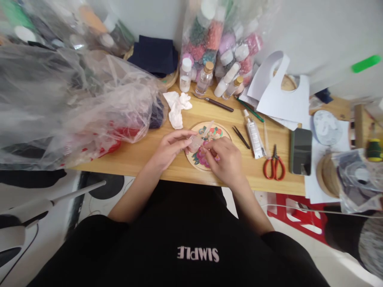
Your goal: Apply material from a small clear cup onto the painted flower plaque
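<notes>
Hands [200, 153] pinched over round plaque [223, 133]

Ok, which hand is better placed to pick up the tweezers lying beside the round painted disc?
Right, probably. The right hand rests on the disc at its right side, and the tweezers lie just beyond it. The left hand holds a small clear packet on the far side.

I see a small clear plastic bag [196, 142] pinched between both my hands, just above a round wooden disc [209, 146]. The disc, painted with pink and green flowers, lies flat beneath my fingers.
</notes>
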